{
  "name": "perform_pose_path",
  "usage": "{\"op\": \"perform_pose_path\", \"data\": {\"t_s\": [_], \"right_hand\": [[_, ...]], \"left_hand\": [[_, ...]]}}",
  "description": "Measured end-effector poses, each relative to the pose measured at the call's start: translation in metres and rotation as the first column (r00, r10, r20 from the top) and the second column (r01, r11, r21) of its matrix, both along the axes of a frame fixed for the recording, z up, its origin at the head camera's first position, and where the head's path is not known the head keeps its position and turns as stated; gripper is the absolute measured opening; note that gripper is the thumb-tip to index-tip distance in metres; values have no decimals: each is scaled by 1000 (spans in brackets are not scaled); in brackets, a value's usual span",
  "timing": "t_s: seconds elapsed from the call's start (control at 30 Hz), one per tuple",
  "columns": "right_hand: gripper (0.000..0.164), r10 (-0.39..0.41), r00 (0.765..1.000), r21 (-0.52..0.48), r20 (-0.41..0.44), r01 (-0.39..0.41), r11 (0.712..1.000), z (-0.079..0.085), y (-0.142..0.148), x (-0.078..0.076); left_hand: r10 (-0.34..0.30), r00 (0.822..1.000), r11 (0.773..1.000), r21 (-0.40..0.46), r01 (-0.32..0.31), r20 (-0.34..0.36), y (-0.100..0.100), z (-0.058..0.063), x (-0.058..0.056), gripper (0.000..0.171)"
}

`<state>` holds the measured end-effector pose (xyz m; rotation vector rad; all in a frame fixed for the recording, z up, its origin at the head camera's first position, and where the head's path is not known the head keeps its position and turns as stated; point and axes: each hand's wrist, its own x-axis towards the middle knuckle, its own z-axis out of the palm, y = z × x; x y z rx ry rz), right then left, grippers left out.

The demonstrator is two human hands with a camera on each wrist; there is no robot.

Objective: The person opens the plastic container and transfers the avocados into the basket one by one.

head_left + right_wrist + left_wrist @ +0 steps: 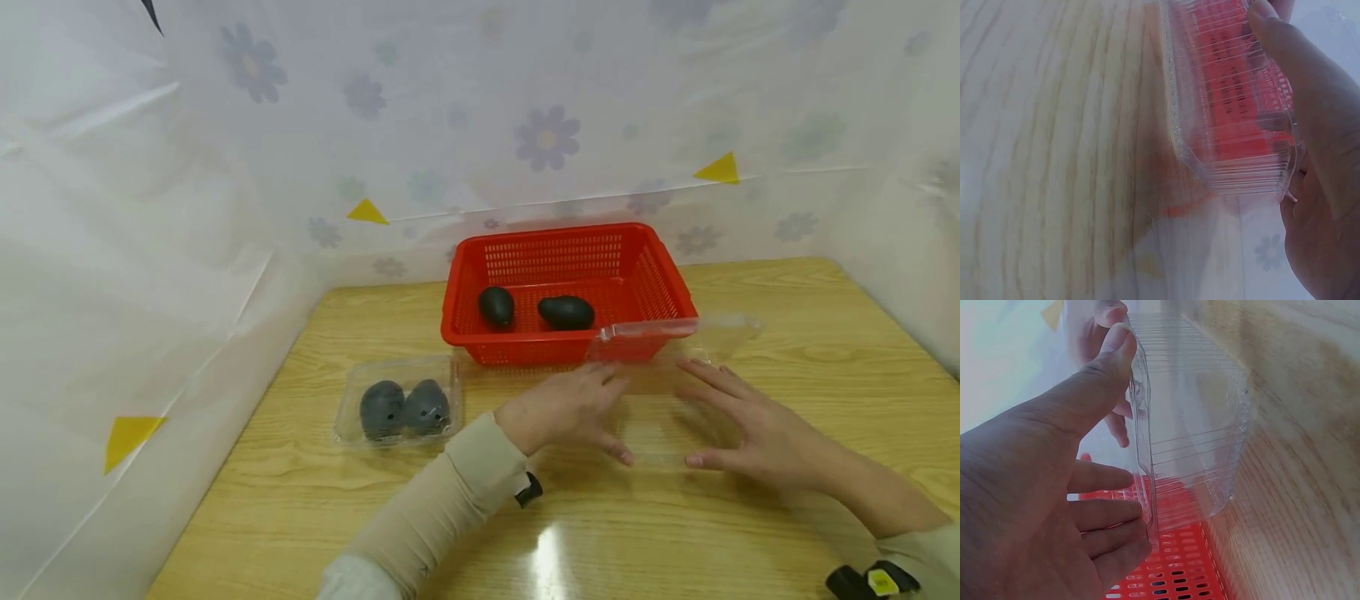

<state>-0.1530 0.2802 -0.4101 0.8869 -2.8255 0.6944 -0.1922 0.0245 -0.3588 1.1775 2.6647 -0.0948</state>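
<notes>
Pale flower-printed sheeting (450, 67) with yellow triangular patches (367, 212), behind and beside a light wood-grained table (270, 508)

Counts: 1 red basket (525, 337), 2 dark fruits (566, 312) in it — 2 boxed fruits (382, 408) at left, so 4. Clear boxes (652, 425): 2, though see-through plastic makes that tricky. Hands (772, 433): 2 — yellow patches (131, 442): 3. Table (285, 517): 1.

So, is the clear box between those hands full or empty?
Empty: nothing lies inside the clear box; the wooden tabletop shows through it in the head view.
</notes>
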Motion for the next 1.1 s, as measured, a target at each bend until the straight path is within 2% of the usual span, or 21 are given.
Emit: {"op": "perform_pose_path", "data": {"t_s": [0.13, 0.3, 0.6, 0.77, 0.9, 1.1], "right_hand": [[76, 4, 1000, 21, -25, -3, 1000, 1, 1, -4], [77, 13, 999, 28, -46, -12, 1000, 3, 1, -9], [78, 11, 999, 43, -34, -9, 999, 5, 6, -10], [80, -29, 999, 68, -33, 31, 997, 6, 12, -7], [78, -67, 998, 73, -15, 67, 995, 5, 17, -5], [75, -96, 995, 72, -5, 96, 993, 6, 27, 0]], "left_hand": [[3, 1000, 1000, 10, -3, 10, 1, 1, -5, 107], [-26, 999, 999, 38, 27, -22, 0, 2, -10, 111], [-25, 1000, 999, 48, 26, -10, 5, 1, -11, 110], [-29, 1000, 997, 74, 29, -4, 11, -2, -11, 114], [-15, 1000, 999, 45, 15, 2, 19, -3, -11, 114], [-35, 999, 999, 1, 35, -40, 31, -1, -9, 112]]}}
